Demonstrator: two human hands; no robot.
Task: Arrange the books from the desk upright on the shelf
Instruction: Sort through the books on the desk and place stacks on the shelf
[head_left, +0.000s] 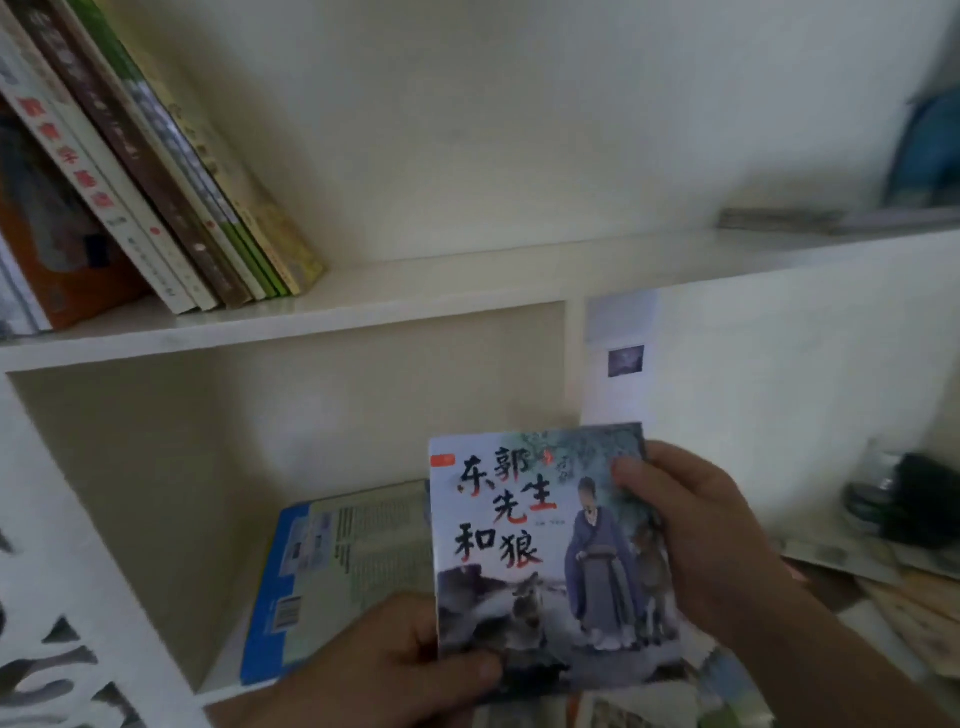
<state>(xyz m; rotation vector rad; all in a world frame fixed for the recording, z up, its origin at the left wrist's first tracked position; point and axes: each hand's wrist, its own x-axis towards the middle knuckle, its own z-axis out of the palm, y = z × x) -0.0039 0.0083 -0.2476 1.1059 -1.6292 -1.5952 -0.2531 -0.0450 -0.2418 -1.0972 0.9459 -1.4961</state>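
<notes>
both hands hold one book (545, 551) cover-up, in front of the lower shelf opening. the left hand (395, 670) pinches the bottom left corner, thumb on the cover; the right hand (711, 540) wraps the right edge, thumb pressed near the top. gripping two opposite sides like this keeps the thin paperback flat and steady, and probably lets the person turn it spine-out before it goes up.

the shelf (441, 296) above already carries a row of books (171, 171), but they lean to the left rather than stand straight, so there is open board to their right for this one. a blue book (322, 577) lies flat on the bottom board of the lower compartment, just left of and behind the held book. more books and papers (893, 597) lie spread on the table at lower right, so much of the task looks undone.

the shelving is white, set against a pale wall. a dark object (909, 499) sits at the right, too blurred to name.
</notes>
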